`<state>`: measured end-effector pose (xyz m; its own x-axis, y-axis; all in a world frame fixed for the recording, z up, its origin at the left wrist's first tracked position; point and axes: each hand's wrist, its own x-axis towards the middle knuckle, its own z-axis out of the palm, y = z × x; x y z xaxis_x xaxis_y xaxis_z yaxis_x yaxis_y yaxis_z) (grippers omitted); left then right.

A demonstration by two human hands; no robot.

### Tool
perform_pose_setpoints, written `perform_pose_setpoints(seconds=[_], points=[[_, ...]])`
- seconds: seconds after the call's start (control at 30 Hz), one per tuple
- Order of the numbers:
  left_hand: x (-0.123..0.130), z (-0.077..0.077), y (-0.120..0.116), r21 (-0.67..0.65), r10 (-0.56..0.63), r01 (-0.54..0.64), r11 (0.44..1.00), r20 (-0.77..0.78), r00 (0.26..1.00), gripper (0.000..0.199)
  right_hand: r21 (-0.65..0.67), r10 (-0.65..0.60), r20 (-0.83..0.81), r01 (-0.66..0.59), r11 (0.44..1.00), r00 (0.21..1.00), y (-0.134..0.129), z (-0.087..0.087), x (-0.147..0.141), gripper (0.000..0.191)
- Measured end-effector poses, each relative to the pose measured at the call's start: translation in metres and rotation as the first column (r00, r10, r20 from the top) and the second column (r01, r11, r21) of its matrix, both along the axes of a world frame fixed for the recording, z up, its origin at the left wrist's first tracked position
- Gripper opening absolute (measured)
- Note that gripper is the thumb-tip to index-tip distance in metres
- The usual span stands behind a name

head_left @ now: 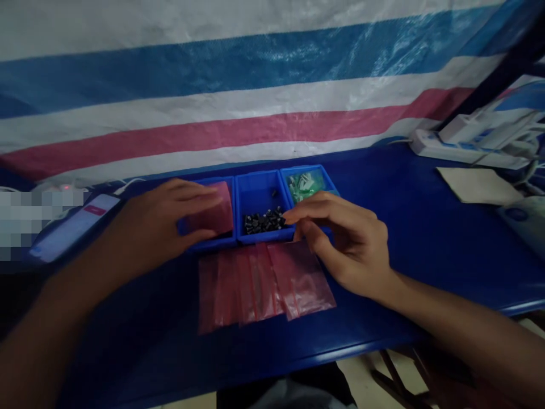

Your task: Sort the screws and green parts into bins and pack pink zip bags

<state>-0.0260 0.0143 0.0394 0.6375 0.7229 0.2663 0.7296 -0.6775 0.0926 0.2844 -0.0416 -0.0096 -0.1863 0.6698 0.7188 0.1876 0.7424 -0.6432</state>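
Three blue bins stand side by side on the blue table. Pink bags fill the left bin, where my left hand reaches over them with fingers apart. Small black parts lie in the middle bin. Green and white packets are in the right bin. My right hand is at the front right of the middle bin, thumb and forefinger close together; whatever is between the fingertips is too small to make out. Several pink zip bags lie overlapped in front of the bins, the rightmost just below my right fingertips.
A phone with a lit screen lies at the left. A power strip with plugs and cables sits at the back right, near a beige pad. A striped sheet hangs behind the table.
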Motion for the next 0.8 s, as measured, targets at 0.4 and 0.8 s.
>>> perform_pose_setpoints(seconds=[0.4,0.8], points=[[-0.004,-0.003,0.02,-0.225,-0.076,0.06,0.973,-0.063,0.995,0.049,0.154,0.077,0.222,-0.113,0.982,0.972,-0.001,-0.002,0.005,0.033],[-0.006,-0.009,0.012,-0.133,-0.094,0.078,0.988,-0.126,0.988,0.051,0.244,0.043,0.406,-0.153,0.958,0.913,-0.001,-0.012,0.004,0.032]])
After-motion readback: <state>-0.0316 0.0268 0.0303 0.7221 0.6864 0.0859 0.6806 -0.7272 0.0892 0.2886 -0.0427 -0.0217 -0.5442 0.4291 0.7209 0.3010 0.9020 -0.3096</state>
